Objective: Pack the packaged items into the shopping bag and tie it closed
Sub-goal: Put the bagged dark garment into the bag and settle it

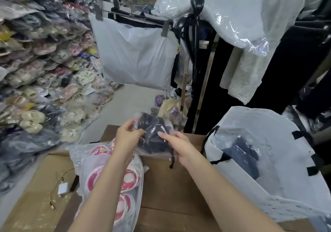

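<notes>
Left hand (pixel 128 136) pinches the left edge of a clear plastic packet of dark fabric (pixel 154 135), thumb and fingers closed on the film. Right hand (pixel 176 146) grips the packet's right lower edge, fingers curled over it. Packet held up above the cardboard counter (pixel 170 183), between the two hands. A black cord hangs from its lower edge.

Under the left forearm: a clear packet of pink-and-white round items (pixel 107 176), lying on the counter.

Right of the hands: white shopping bag (pixel 279 171), mouth open, black handles, one dark blue packaged item (pixel 241 155) inside.

Left, on the floor: heaped packaged slippers (pixel 39 74).
</notes>
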